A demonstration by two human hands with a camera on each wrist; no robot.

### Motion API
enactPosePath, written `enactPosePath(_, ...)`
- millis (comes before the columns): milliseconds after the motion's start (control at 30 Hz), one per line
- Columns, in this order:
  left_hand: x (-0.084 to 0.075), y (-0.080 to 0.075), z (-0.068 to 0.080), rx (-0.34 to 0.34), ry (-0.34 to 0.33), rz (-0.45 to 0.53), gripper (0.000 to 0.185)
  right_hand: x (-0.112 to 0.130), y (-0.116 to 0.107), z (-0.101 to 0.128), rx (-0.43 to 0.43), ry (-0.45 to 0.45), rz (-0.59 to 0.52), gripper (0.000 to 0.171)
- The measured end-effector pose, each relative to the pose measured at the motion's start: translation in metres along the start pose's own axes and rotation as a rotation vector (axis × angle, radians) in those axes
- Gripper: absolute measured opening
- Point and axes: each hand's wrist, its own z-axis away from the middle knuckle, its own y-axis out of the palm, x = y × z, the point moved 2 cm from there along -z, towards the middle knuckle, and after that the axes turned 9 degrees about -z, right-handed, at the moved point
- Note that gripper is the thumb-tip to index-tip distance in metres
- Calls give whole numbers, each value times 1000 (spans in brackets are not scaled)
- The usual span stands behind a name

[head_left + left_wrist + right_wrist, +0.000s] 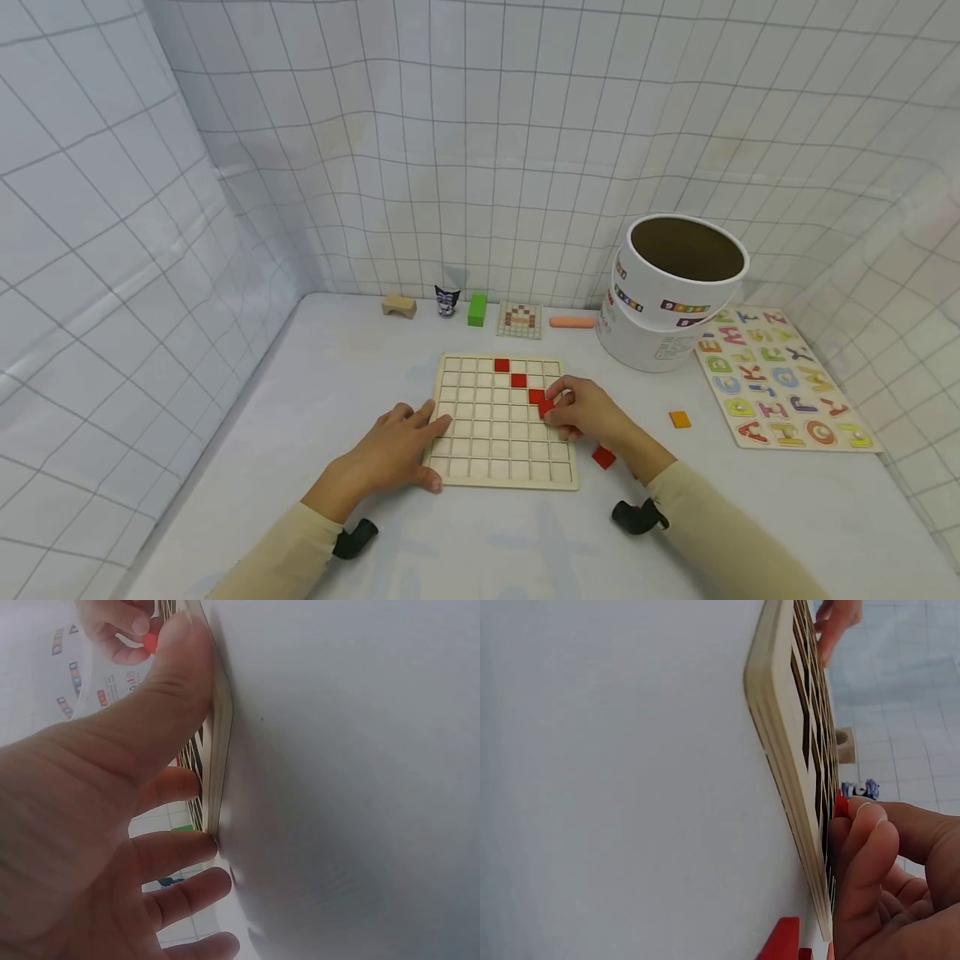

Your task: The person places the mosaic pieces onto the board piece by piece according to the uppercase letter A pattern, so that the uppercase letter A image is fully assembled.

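A wooden grid board (482, 427) lies on the table between the hands. Three red square tiles sit in its cells on a diagonal, the topmost tile (502, 365) in the far row. Thumb and fingers of the right hand (592, 410) pinch another red square tile (545, 409) over the board's right side, just below the lowest of the three. In the right wrist view, part of that held tile (841, 805) shows at the fingertips. The left hand (397, 448) rests at the board's left edge, fingers spread, its thumb (184, 656) against the near-left rim.
Loose red tiles (603, 457) lie right of the board, and an orange tile (679, 419) farther right. Behind are a wooden arch block (399, 306), small figurine (446, 302), green block (477, 309), pattern card (519, 320) and orange stick (572, 322). A white bucket (645, 333) stands beside an alphabet board (757, 387).
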Motion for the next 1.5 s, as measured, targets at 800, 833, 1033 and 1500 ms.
enactPosePath(800,-2,-3,1,-4,10,-18,94,0,-72,18,-40,-52,148,36)
enactPosePath(833,-2,-4,1,-6,12,-16,94,-3,-76,18,-34,-43,147,37)
enactPosePath(1033,-2,-3,1,-9,13,-7,94,-15,-89,19,2,-24,154,45)
enactPosePath(1500,-1,-2,1,-8,13,-5,94,-20,-78,13,22,14,248,36)
